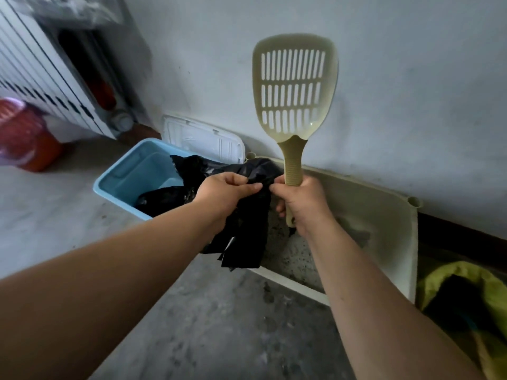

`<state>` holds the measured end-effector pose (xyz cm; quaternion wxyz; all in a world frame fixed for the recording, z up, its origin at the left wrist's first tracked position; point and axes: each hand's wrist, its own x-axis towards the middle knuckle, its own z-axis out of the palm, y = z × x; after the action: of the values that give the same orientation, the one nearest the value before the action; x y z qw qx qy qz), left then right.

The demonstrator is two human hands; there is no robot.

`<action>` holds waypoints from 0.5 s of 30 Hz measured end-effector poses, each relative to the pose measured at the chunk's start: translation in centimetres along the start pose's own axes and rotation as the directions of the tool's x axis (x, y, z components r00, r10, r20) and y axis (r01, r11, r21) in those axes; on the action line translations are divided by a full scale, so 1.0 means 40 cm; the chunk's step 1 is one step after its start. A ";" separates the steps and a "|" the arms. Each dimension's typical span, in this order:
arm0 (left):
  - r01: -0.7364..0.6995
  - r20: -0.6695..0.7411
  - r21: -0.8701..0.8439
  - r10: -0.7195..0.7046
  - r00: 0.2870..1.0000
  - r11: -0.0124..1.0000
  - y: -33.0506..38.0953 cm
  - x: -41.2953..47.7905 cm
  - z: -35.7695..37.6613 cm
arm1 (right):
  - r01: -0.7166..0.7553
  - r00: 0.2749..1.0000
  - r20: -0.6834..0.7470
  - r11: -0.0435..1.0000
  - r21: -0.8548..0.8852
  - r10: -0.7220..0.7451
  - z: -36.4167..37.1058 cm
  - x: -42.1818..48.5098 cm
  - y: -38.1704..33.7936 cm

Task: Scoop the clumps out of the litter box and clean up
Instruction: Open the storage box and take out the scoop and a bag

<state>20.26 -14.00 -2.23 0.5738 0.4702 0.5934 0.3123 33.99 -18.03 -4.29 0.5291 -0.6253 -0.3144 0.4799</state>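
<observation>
Against the far wall, from the left: a red plastic container [24, 133] stands on the concrete floor [219, 325], blurred. A light blue bin [123, 174] sits next, with a white lid [203, 139] leaning on the wall behind it. A black plastic bag [244, 231] trails from the bin across to the litter box. Left hand [227, 192]: fingers [253, 187] pinching the bag's edge. Right hand [299, 201]: clenched around the handle of a beige slotted litter scoop [295, 89], held upright, its head empty; thumb and forefinger also nip the bag. Below sits the cream litter box [384, 215], holding grey litter [290, 250]. A yellow-green sack [466, 283] lies at the right.
</observation>
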 end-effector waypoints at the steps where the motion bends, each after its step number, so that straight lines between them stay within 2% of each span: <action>1: 0.016 0.020 -0.036 -0.015 1.000 0.999 -0.004 -0.004 0.002 | 0.008 1.000 0.005 1.000 0.007 -0.008 0.000 -0.004 0.001; 7: 0.000 0.051 -0.086 0.004 0.999 0.996 -0.021 -0.046 -0.002 | 0.067 0.998 -0.019 0.997 0.037 -0.067 -0.006 -0.044 -0.001; 10: 0.044 0.135 -0.168 -0.021 0.991 0.985 -0.018 -0.062 -0.011 | 0.084 0.996 -0.040 0.996 0.015 -0.083 -0.015 -0.074 0.000; 15: 0.014 0.268 -0.119 0.019 0.963 0.993 -0.054 -0.092 -0.033 | 0.029 1.000 -0.002 0.998 -0.052 -0.029 0.021 -0.122 -0.002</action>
<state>18.19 -17.92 -2.58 0.6759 0.4736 0.4896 0.2814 31.56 -22.11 -2.91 0.5198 -0.6350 -0.3351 0.4629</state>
